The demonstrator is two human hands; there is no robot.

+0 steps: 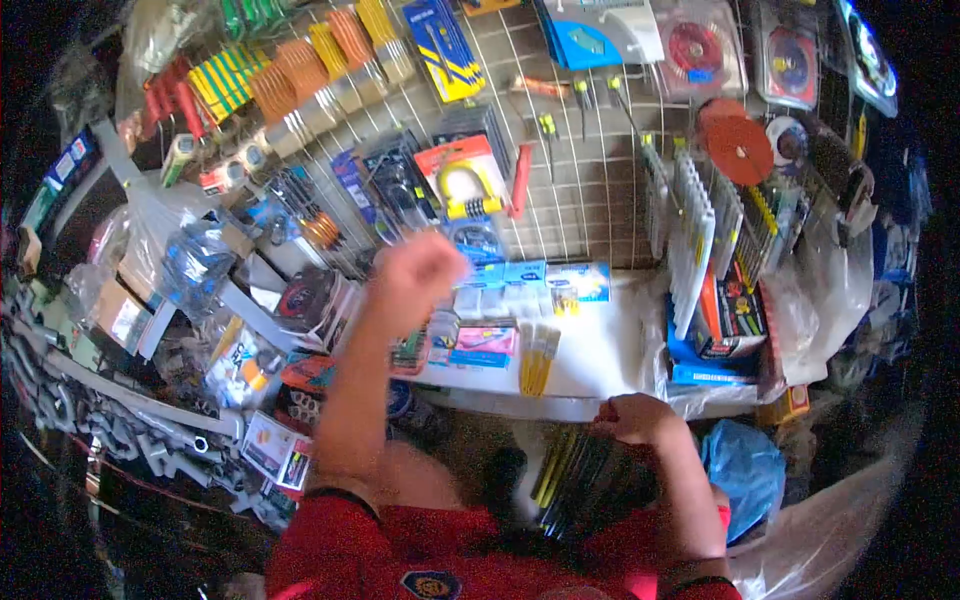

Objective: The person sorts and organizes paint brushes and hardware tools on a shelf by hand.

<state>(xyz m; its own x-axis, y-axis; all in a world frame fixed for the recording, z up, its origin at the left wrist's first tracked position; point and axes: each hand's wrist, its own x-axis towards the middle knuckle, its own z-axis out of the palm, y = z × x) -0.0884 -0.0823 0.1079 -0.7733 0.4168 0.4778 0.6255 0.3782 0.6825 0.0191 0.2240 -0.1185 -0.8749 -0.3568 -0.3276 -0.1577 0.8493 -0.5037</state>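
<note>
My left hand (425,272) is raised in front of the wire display wall, blurred by motion, its fingers curled in. Behind it hang carded packs, among them a yellow U-shaped lock (467,188) on a red and white card. My right hand (640,418) is closed by the front edge of the white shelf (590,365), and whatever its fingers hold is hidden. Just below and left of it is a bundle of long, thin black and yellow sticks (565,475) above my lap. Yellow-handled slim tools (539,360) lie on the shelf, beside a pink and blue pack (482,343).
Paintbrushes (285,80) hang at the upper left. Red discs (738,145) and hanging packs (690,240) fill the right side. Grey pipe fittings (150,445) are heaped at the lower left. A blue plastic bag (742,478) sits by my right arm.
</note>
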